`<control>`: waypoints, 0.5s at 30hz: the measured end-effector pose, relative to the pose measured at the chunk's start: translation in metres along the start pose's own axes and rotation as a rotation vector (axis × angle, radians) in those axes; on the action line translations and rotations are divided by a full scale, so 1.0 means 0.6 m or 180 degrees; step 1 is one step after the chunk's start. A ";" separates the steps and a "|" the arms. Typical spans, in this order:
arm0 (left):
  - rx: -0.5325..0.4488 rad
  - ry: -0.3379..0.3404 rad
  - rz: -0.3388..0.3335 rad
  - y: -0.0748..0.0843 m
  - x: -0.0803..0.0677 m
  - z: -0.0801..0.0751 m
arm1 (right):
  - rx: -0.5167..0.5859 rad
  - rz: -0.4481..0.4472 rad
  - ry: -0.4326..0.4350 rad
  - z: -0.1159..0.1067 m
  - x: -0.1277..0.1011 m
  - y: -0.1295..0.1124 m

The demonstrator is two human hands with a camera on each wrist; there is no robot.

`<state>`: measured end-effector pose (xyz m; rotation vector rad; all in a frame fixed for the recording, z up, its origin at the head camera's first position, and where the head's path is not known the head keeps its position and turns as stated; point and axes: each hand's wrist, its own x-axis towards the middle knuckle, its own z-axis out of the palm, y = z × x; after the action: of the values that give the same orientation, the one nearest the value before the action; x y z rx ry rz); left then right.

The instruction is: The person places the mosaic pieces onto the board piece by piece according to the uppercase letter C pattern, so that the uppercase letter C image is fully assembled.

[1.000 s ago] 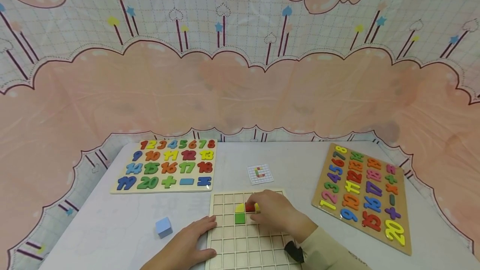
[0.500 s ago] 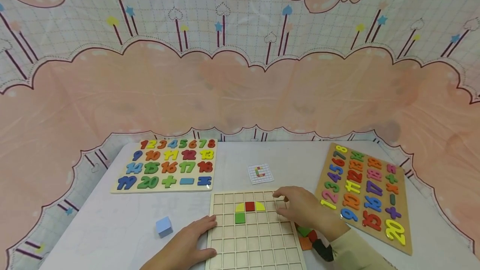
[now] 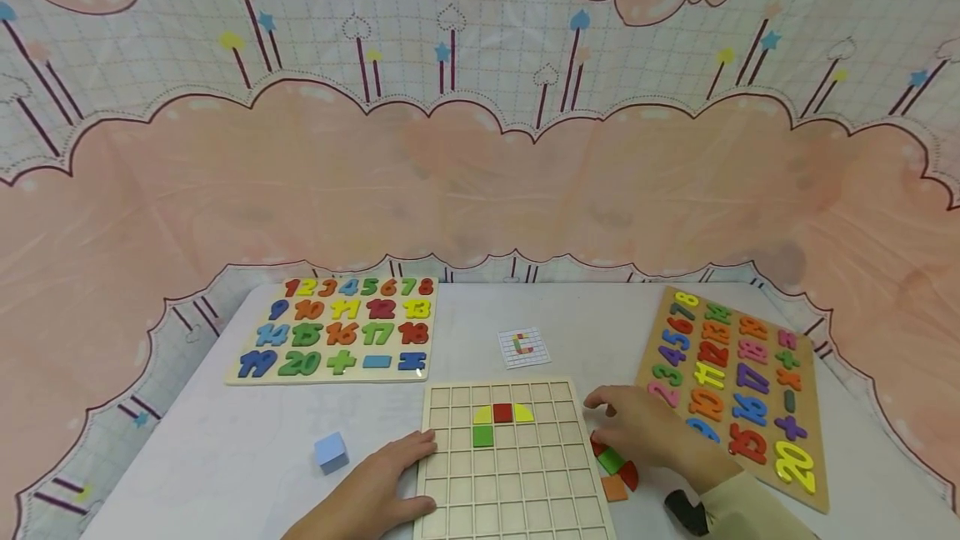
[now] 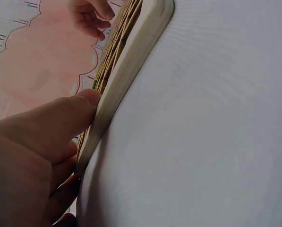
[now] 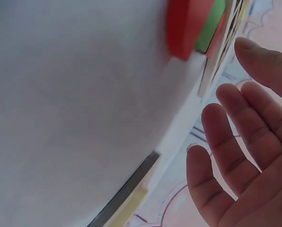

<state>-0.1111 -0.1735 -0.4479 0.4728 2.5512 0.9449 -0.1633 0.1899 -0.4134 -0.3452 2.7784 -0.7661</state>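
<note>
**Right hand over the loose tiles beside the grid board**

Your right hand (image 3: pixel 637 432) hovers just right of the wooden grid board (image 3: pixel 510 490), fingers straight and spread, holding nothing; the right wrist view shows the open palm clearly. Directly below it lies a small cluster of loose tiles (image 3: pixel 615 469): a green tile (image 3: pixel 610 461), red curved pieces and an orange square (image 3: pixel 613 487), all on the white table (image 3: pixel 225 457) touching or just beside the board's right edge.

Your left hand (image 3: pixel 375 490) rests flat on the table, thumb pressed against the board's left rim, bracing it without gripping.

The board already carries 4 tiles: 2 yellow quarter-rounds flanking a red square (image 3: pixel 502 413), with a green square (image 3: pixel 483 436) beneath the left one.

These tiles look thin, stiff and light, probably painted wood, so they may slide. Pinch 1 by opposite edges rather than pressing its face.
</note>
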 end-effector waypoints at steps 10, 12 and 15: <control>0.0011 -0.0003 -0.0007 0.000 0.001 -0.001 | 0.0027 -0.0040 -0.0082 -0.003 -0.015 0.024; -0.0003 -0.0008 -0.0020 0.000 0.002 -0.001 | 0.0021 -0.0022 -0.0121 -0.003 -0.016 0.026; -0.0012 -0.0005 -0.0016 0.000 0.002 -0.001 | 0.0001 -0.0013 -0.0184 -0.004 -0.019 0.029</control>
<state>-0.1122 -0.1733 -0.4479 0.4656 2.5475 0.9469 -0.1558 0.2087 -0.4188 -0.3671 2.7247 -0.7454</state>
